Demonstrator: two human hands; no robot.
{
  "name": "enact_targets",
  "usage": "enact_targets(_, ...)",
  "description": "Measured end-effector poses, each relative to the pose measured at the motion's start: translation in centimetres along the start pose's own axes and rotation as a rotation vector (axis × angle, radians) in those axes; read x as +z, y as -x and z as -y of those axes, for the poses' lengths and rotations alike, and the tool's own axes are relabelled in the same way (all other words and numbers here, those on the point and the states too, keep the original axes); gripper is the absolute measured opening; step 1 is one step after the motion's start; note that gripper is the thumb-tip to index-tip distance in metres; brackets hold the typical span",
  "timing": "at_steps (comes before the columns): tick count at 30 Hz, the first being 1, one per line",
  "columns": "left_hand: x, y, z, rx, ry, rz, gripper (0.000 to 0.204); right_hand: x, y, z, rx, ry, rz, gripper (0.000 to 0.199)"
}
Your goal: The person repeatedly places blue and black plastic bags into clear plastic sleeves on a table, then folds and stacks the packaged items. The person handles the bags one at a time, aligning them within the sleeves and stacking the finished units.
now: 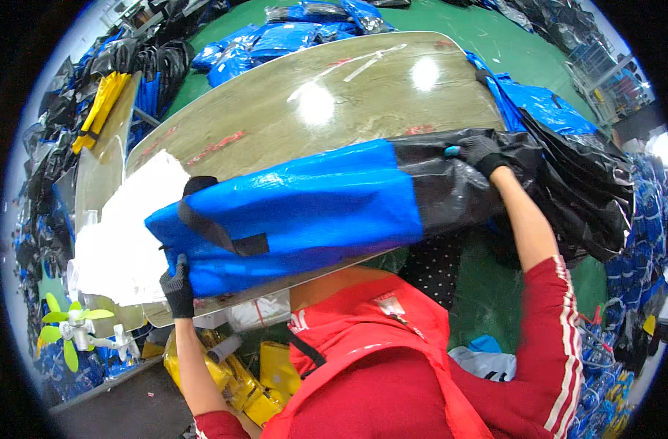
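A long blue bag with a shiny black upper part (319, 197) lies across the table, with a black strap (209, 227) on its blue left end. At the bag's near left corner, my left hand (177, 290) in a dark glove grips the edge, one fingertip showing on top. Farther right, my right hand (482, 155), gloved with a light blue fingertip, is closed on the black material near its far edge. The fingers' undersides are hidden there. Beside the bag's left end lies a stack of white sheets (125, 227).
The wood-patterned table (260, 117) reaches away from me. Black bags (583, 190) hang off its right end, near a blue one (546, 106). Blue packed bags (282, 40) lie on the floor beyond. A small fan (76, 325) stands at left; yellow packages (239, 373) lie below the near edge.
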State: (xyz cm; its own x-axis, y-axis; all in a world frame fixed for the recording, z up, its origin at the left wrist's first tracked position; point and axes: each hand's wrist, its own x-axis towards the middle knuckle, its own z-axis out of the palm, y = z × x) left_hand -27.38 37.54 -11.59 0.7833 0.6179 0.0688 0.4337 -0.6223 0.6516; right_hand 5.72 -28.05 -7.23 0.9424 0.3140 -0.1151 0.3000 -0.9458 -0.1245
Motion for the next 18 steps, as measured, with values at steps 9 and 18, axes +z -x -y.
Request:
enact_targets(9, 3.7, 2.0, -21.3, 0.654, -0.496, -0.244, 0.054, -1.8, 0.2, 3.0, 0.020, 0.223, 0.200, 0.071)
enact_targets(18, 16.6, -2.2, -26.6, 0.721, -0.754, 0.409, 0.060, -0.2, -0.6, 1.6, 0.034, 0.195, 0.047, 0.057)
